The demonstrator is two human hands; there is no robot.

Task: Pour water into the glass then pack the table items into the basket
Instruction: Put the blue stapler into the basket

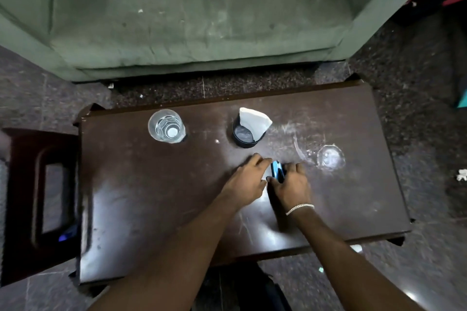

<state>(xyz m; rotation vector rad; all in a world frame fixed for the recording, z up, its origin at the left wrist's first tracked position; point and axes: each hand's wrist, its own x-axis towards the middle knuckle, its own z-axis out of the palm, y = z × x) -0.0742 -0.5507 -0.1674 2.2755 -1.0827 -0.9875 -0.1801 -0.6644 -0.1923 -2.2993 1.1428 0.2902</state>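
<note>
A small blue object (276, 171) with a dark edge stands on the brown table (151, 209), near the middle. My right hand (292, 188), which wears a bracelet, grips it from the right. My left hand (249, 180) closes on it from the left, fingertips at its far end. A sliver of something white shows between the two hands. A clear glass (166, 126) stands upright at the back left. A dark round holder (243, 142) with a white tissue (254, 121) in it stands at the back centre. I cannot pick out a basket for certain.
A clear see-through vessel (329, 158) sits on the table's right side; its shape is hard to read. A dark wooden stool (30, 184) with a handle cut-out adjoins the table's left edge. A green sofa (189, 20) stands beyond the table. The floor is dark speckled stone.
</note>
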